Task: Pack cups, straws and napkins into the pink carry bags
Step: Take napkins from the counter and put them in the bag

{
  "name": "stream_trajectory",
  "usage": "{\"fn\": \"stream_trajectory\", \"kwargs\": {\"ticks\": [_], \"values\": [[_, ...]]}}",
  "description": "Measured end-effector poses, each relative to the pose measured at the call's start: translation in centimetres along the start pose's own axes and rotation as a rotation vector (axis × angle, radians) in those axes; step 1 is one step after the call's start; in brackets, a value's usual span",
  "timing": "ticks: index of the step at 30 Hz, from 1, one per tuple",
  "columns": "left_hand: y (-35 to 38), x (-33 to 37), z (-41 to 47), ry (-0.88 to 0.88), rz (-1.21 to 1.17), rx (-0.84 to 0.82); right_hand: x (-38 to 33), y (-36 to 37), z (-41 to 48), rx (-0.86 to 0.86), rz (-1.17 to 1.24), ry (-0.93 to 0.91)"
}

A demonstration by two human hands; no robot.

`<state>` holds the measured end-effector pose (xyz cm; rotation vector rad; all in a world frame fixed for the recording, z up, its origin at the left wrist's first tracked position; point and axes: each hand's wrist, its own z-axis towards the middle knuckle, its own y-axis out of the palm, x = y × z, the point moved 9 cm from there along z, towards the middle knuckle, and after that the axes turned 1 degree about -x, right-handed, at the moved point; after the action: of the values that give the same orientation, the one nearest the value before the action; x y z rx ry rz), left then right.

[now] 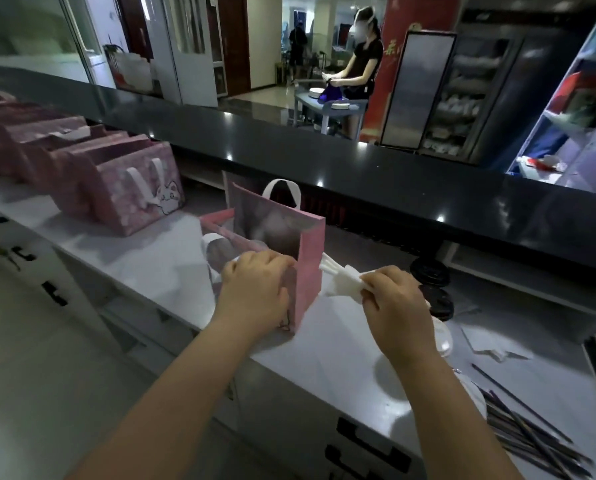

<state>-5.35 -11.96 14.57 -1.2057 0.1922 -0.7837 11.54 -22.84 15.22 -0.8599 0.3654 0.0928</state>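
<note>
An open pink carry bag (308, 258) with white handles stands on the white counter (158, 265) in the middle. My left hand (255, 289) grips the bag's near rim. Just right of the bag, my right hand (392, 303) pinches a white napkin (341, 280) whose folded end points toward the bag. Dark straws (528, 427) lie in a loose pile at the lower right. Black cup lids (431, 271) and a clear cup (443, 337) sit behind my right hand, partly hidden by it.
A row of several pink bags (130, 195) stands along the counter at the left. A raised black ledge (359, 161) runs behind the counter. More white napkins (490, 341) lie at the right. A person stands at a table in the background.
</note>
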Motion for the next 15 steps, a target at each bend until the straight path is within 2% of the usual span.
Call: {"fn": "stream_trajectory", "kwargs": {"ticks": [6,11,15], "values": [[-2.1,-6.2,2.9,-0.017,-0.047,0.039,-5.3,1.4,4.0,0.004,-0.016,-0.051],[-3.1,-10.1,7.4,-0.031,-0.054,0.107,-6.2,3.2,9.1,0.035,0.085,-0.017],[-2.0,-11.9,11.8,-0.001,-0.109,0.025,-6.7,6.7,12.9,0.015,0.193,-0.010]]}}
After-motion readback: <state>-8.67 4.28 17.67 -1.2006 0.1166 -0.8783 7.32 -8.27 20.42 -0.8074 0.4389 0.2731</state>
